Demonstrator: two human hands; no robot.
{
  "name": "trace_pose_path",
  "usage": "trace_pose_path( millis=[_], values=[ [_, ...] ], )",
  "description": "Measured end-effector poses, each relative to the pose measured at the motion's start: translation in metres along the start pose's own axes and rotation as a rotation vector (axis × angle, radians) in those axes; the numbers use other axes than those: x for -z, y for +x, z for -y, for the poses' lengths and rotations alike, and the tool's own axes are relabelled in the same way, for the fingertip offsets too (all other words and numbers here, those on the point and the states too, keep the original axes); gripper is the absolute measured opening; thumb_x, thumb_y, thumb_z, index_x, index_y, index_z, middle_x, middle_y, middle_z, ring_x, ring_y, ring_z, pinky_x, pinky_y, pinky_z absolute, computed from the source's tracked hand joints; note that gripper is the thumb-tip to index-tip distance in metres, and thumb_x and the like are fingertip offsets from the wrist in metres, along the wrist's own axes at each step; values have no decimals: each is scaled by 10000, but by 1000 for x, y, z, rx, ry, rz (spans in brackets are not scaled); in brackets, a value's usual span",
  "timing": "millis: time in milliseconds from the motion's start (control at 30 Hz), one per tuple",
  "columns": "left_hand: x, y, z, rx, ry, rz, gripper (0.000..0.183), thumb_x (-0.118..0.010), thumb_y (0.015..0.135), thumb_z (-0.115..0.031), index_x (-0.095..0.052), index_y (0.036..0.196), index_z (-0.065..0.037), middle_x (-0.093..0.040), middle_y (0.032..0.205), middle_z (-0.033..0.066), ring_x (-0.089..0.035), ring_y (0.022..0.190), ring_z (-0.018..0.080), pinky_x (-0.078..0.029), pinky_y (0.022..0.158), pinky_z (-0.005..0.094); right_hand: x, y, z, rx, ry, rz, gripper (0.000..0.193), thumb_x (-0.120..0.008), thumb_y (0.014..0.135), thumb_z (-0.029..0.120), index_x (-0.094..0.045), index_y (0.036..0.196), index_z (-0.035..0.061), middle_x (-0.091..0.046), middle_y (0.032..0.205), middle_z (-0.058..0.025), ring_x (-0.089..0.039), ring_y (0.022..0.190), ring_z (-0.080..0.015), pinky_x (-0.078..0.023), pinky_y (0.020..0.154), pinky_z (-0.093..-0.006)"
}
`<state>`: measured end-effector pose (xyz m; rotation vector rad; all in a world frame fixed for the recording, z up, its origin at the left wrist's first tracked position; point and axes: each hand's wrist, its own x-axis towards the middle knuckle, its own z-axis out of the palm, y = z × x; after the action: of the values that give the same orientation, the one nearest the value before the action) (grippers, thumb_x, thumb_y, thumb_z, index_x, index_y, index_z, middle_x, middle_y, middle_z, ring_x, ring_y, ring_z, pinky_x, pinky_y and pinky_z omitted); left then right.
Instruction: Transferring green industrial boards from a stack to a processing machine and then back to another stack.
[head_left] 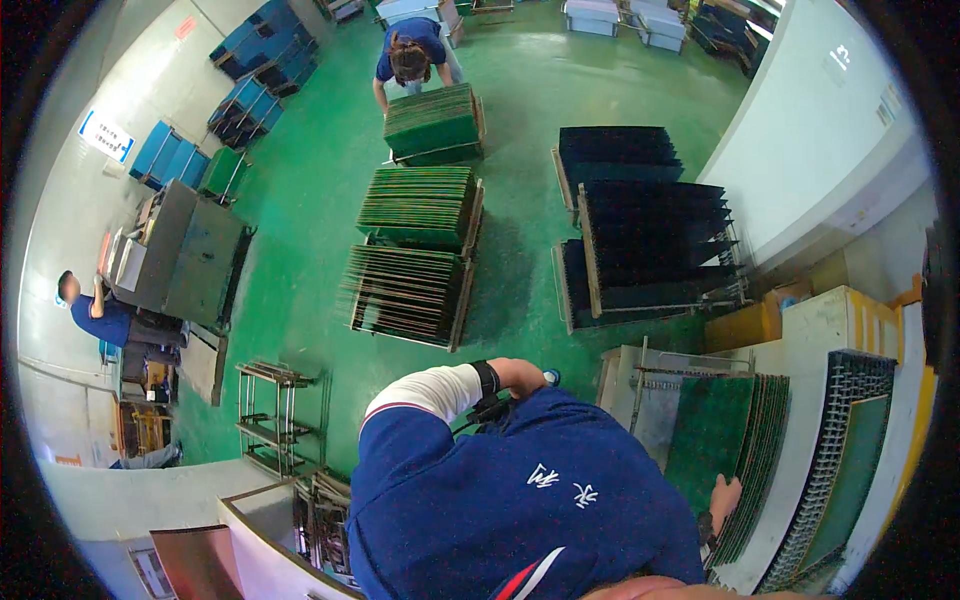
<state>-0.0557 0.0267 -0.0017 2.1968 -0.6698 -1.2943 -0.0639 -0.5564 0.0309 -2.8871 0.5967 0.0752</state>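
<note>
My right hand (725, 497) is at the near edge of a stack of upright dark green panels (710, 425) at the lower right. Its fingers look closed on a panel's edge. The panels stand close together in a rack with a metal bar frame (645, 385). My left arm, with a black band round it, reaches forward and bends in front of my blue shirt. The left hand itself is hidden behind my body, so its fingers do not show.
Racks of green panels (415, 205) stand ahead; a co-worker (410, 60) bends over the farthest. Dark panel racks (655, 235) stand right of them. Another person (100, 310) is by a grey machine (190, 255) at left. An empty metal rack (270, 415) stands nearer; a white ribbed rack (830, 470) is far right.
</note>
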Motion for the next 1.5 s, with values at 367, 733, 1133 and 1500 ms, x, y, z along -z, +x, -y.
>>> trace_pose_path(
  millis=[367, 733, 1133, 1500],
  values=[
    [20, -14, -23, 66, -68, 52, 379, -649, 773, -199, -592, 1142, -131, -638, 1099, 147, -602, 999, 339, -463, 823, 427, 2, -4, 3, -71, 32, 51, 347, -633, 807, 226, -610, 1037, -33, -618, 1008, -241, -580, 948, -408, -443, 813, -460],
    [6, -2, -6, 20, -98, 49, 373, -644, 794, -254, -601, 1138, -115, -628, 1135, 152, -605, 997, 304, -454, 843, 415, 5, -2, 11, -146, 2, 107, 407, -638, 813, 247, -586, 1095, -41, -586, 1094, -242, -552, 1022, -405, -438, 855, -446],
    [28, -30, -39, 203, -222, 78, 405, -669, 763, -236, -588, 1141, -119, -632, 1118, 152, -604, 1007, 323, -457, 853, 411, 8, -6, 20, -196, -43, 67, 372, -651, 793, 219, -604, 1089, -1, -633, 1034, -200, -595, 946, -391, -457, 814, -454],
    [9, -13, -13, 115, -405, 75, 405, -644, 799, -259, -571, 1176, -129, -629, 1134, 135, -604, 981, 295, -457, 842, 409, 10, -15, 34, -221, -150, -13, 427, -639, 806, 297, -599, 1129, 20, -631, 1065, -199, -601, 978, -363, -472, 805, -457]
  ],
)
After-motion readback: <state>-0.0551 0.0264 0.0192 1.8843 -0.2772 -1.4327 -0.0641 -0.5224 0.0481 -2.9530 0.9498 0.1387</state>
